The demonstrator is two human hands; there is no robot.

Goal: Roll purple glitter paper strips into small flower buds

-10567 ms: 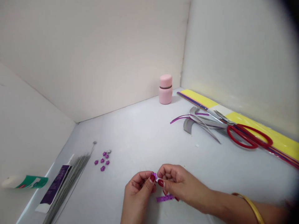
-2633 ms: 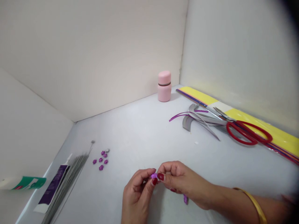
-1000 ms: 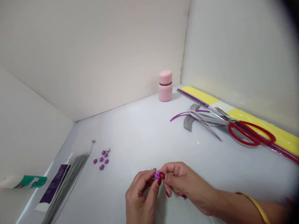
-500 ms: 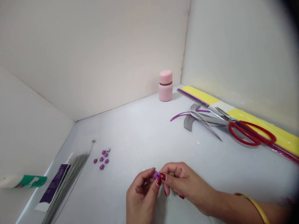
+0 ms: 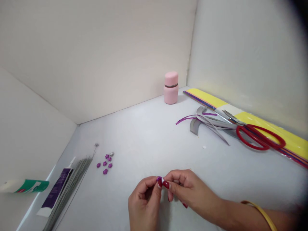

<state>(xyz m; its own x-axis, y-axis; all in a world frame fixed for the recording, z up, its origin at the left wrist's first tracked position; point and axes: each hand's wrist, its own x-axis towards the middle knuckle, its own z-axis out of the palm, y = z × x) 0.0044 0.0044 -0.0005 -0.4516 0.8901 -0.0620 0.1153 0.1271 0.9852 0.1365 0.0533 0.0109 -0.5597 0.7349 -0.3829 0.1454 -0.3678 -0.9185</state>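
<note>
Near the front of the table, my left hand (image 5: 143,202) pinches a small purple folded paper star (image 5: 158,178) between thumb and fingers. The star is mostly covered by the fingertips. My right hand (image 5: 192,189) is closed just beside it, thumb and index finger pinching a pale bit of the paper strip (image 5: 163,180) at the star's right side. Both thumbs are almost touching. To the left lie several finished-looking purple paper stars (image 5: 105,163) and a silver one (image 5: 112,154).
On the left lie a bundle of thin grey wires (image 5: 69,189), a purple glue tube (image 5: 55,189) and a green-and-white tube (image 5: 33,186). A pink flask (image 5: 171,88) stands at the back. Red-handled scissors (image 5: 262,137), grey and purple paper strips (image 5: 204,122) and a yellow packet (image 5: 271,123) lie right.
The purple star has shifted slightly up and left in my fingers, and a pale bit of strip now shows between the thumbs. My left hand moved slightly left.
</note>
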